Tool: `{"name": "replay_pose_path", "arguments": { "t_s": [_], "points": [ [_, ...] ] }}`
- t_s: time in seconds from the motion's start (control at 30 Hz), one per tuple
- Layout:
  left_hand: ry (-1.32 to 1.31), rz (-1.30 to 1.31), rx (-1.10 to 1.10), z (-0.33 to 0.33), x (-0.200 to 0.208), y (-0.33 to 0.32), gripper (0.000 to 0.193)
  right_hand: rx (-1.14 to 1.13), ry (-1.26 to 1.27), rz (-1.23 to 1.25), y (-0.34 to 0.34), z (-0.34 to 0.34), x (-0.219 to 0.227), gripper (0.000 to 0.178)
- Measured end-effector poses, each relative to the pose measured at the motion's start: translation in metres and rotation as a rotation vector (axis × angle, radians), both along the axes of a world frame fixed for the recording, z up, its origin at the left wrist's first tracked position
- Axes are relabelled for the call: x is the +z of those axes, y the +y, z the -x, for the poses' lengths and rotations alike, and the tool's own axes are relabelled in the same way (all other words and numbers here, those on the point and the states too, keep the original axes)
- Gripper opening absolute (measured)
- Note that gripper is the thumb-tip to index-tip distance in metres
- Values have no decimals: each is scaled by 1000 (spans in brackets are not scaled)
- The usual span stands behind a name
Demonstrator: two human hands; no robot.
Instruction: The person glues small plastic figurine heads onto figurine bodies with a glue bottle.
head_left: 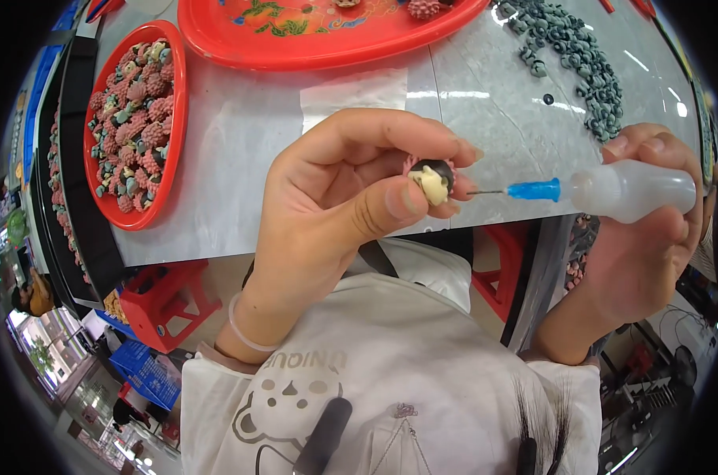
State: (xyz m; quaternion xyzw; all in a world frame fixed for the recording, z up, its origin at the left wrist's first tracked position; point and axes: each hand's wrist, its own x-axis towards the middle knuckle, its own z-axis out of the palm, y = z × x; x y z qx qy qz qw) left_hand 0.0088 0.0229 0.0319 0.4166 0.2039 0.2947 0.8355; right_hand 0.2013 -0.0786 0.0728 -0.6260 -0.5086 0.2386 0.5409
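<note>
Both hands are raised above the near edge of a gray table (232, 198): the left hand (315, 190) pinches a small cream, black and pink piece (432, 184) between thumb and fingertips, and the right hand (636, 265) grips a translucent squeeze bottle (640, 191), laid on its side. From the bottle's blue tip (534, 189) a thin needle (485, 191) points left, its end just beside the piece. Beyond the left hand, a white sheet (351, 93) lies on the tabletop, near a large red tray (327, 58) with a colorful printed pattern. To the left stands a smaller oval red tray (178, 111) filled with many pink, cream and greenish pieces. At the far right, dark green bits (576, 59) are heaped loosely, with a small black ring (548, 100) near them. Below table level at left is a red stool (165, 305), near a blue basket (145, 374).
</note>
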Motion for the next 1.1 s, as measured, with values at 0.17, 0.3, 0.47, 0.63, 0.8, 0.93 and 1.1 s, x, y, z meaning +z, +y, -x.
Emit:
{"name": "replay_pose_path", "arguments": {
  "t_s": [0.17, 0.3, 0.47, 0.63, 0.8, 0.93, 1.1],
  "points": [
    [38, 7, -34, 2, 1, -3, 38, -24, -80, -1, -2, 11, 0, 50],
    [60, -66, 28, 2, -2, -5, 36, -1, -280, -64, -15, 14, 6, 49],
    [43, -86, 44, 1, -4, -7, 36, 14, -492, -130, -25, 17, 10, 48],
    [64, -110, 53, 2, -3, -3, 34, 20, -370, -130, -17, 9, 7, 47],
    [67, -67, 66, 2, 0, 0, 34, 55, -43, -58, -9, 1, 6, 42],
    [74, -52, 64, 4, 0, -1, 33, -21, 253, -11, 17, 10, -23, 34],
    [-73, -44, 66, 3, -2, -1, 26, -4, -178, -71, 49, 23, -54, 41]
  ]
}}
